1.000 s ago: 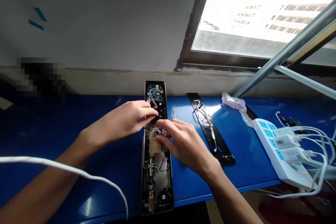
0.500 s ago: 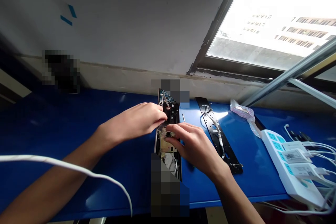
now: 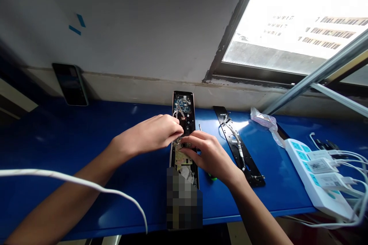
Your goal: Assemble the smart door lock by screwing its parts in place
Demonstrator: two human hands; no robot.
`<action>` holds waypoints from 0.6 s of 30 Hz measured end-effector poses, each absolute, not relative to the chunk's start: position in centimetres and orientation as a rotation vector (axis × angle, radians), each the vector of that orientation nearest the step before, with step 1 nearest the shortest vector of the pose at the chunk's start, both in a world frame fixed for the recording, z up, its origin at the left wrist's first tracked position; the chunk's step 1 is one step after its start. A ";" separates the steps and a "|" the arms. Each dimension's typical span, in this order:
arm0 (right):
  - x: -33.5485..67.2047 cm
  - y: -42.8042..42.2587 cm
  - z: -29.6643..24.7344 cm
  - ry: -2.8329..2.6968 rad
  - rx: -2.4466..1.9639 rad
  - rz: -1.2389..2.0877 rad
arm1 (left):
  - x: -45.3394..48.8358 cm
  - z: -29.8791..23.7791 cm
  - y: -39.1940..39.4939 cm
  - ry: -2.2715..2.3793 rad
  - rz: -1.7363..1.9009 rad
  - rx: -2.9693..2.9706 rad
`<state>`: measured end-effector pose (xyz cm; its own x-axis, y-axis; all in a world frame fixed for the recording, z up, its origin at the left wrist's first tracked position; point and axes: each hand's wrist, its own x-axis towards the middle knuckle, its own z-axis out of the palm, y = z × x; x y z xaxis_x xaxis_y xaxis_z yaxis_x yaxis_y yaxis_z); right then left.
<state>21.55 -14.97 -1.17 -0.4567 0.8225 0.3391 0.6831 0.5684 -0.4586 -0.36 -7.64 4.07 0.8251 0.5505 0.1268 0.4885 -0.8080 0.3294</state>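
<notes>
A long, narrow black housing (image 3: 196,138) lies open on the blue table, with its inner parts exposed. A blue circuit board (image 3: 182,103) with white wires sits at its far end, and a yellowish circuit board (image 3: 183,157) lies nearer me. My left hand (image 3: 163,130) is over the housing's left edge, thumb and fingers pinched together; whatever is between them is hidden. From the right, my right hand (image 3: 207,153) grips the yellowish board with its thumb and fingertips. Right of the housing, a screwdriver (image 3: 212,177) with a green handle is partly hidden beneath my right hand.
A black perforated plate (image 3: 251,168) with a wire bundle lies to the right. Beyond it are a plastic bag (image 3: 263,119) and a white power strip (image 3: 306,183) with plugged-in chargers. A phone-like device (image 3: 71,86) leans on the wall. A white cable (image 3: 86,183) crosses my left forearm.
The view has shifted slightly, showing more of the housing's far end. My right fingers have closed in over the round black part on the yellowish board. My left hand stays pinched in place.
</notes>
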 end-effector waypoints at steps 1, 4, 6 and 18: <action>21.6 -15.0 -1.3 -2.250 -1.207 0.334 | -0.3 4.2 -7.8 0.794 0.257 2.731; 22.0 -15.3 -1.5 -2.177 -1.202 0.311 | 0.1 4.7 -8.2 0.823 0.197 2.750; 22.9 -15.5 -1.2 -2.074 -1.219 0.301 | 0.6 4.8 -8.4 0.830 0.224 2.772; 31.5 -15.0 -2.0 -1.681 -1.759 0.089 | 8.5 4.5 -6.5 0.477 0.208 2.795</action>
